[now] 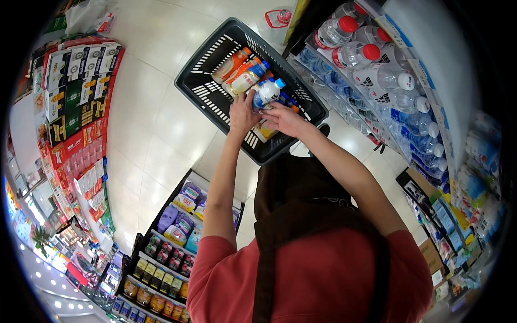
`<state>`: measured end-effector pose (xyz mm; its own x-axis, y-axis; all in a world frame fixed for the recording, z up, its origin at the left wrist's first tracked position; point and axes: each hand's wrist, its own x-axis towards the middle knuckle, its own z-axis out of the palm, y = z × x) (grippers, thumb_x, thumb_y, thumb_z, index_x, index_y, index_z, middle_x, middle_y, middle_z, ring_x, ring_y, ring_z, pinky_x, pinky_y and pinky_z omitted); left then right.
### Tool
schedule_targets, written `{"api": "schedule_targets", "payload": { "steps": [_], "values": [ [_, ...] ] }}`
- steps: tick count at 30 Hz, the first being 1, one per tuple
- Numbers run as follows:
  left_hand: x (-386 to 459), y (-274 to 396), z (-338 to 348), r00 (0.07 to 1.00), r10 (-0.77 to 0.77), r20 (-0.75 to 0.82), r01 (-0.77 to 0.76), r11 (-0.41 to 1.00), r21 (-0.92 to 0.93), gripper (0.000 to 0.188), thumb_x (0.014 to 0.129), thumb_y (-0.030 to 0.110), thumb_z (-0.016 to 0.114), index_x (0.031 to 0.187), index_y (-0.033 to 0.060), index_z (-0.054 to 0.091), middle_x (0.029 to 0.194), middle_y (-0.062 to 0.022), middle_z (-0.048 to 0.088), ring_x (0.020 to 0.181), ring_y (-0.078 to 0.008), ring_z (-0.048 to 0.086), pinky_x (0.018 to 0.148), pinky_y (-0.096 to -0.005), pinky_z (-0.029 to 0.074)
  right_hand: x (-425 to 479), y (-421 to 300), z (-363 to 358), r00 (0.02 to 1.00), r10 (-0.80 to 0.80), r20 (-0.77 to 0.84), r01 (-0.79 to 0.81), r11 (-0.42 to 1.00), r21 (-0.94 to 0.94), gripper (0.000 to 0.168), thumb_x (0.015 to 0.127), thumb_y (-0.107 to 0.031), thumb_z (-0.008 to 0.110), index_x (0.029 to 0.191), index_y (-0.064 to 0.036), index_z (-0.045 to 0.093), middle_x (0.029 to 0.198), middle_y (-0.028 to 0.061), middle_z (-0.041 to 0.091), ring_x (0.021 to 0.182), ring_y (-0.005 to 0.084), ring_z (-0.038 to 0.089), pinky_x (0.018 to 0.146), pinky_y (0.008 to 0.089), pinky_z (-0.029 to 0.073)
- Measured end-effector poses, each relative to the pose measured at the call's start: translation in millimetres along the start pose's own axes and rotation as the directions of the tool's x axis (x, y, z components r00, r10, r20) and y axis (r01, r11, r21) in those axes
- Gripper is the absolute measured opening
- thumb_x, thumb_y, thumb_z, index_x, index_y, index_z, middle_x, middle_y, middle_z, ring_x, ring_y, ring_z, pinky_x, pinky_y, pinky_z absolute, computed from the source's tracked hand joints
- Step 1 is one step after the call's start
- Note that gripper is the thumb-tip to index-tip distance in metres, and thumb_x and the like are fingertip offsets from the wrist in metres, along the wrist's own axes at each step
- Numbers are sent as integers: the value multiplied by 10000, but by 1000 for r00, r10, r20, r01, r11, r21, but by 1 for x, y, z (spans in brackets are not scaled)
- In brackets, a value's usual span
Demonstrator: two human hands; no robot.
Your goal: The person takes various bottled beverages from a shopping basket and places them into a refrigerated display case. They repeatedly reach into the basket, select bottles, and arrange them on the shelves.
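Note:
A dark grey plastic shopping basket [194, 64] with slotted walls lies before me, holding several drink bottles. Both my hands reach down into it. Between them is a white and blue bottle with a light blue cap [268, 92], tilted so the cap points up and right. My left hand [243, 113] has its fingertips on the bottle's left side. My right hand [284, 120] has its fingers at the bottle's lower end, partly hiding it. Beside them lie a white and gold bottle with a blue cap [244, 80] and an orange-capped bottle [230, 66]. A yellowish pack or bottle [265, 132] sits under my right hand.
On the right, a shelf holds large water bottles with red caps [343, 36] and others. A low rack [173, 242] of packaged goods stands behind my left arm. Stacked drink cartons [80, 89] line the left side. A red-handled bottle [278, 18] stands beyond the basket.

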<state>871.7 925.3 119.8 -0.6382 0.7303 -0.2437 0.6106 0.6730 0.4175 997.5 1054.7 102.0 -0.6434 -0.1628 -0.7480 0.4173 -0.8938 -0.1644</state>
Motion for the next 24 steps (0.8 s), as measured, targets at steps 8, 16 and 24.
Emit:
{"api": "schedule_targets", "payload": {
  "steps": [8, 16, 24],
  "values": [
    [36, -24, 20, 997, -26, 73, 19, 996, 89, 770, 649, 191, 795, 1362, 150, 508, 1101, -139, 575, 1029, -346, 595, 836, -450, 525, 52, -8, -3, 997, -13, -82, 10, 999, -43, 669, 915, -149, 616, 1491, -98, 280, 1208, 73, 561, 1144, 222, 552, 976, 425, 466],
    [43, -43, 48, 985, -115, 129, 105, 991, 80, 788, 720, 171, 778, 1426, 140, 430, 1167, -152, 560, 1112, -341, 568, 886, -460, 501, 39, -4, -3, 992, -31, -124, 16, 992, -123, 741, 923, -146, 619, 1535, -69, 210, 1220, 101, 585, 1127, 211, 577, 972, 409, 469],
    [20, -38, 49, 997, -53, -49, 57, 994, 92, 748, 735, 22, 655, 1436, 82, 402, 1434, -205, 429, 1359, -381, 388, 1073, -466, 381, -20, -1, -7, 999, -28, -19, 26, 996, -88, 491, 985, -157, 538, 1446, -58, 399, 1308, 113, 595, 1202, 226, 588, 954, 373, 486]
  ]
}}
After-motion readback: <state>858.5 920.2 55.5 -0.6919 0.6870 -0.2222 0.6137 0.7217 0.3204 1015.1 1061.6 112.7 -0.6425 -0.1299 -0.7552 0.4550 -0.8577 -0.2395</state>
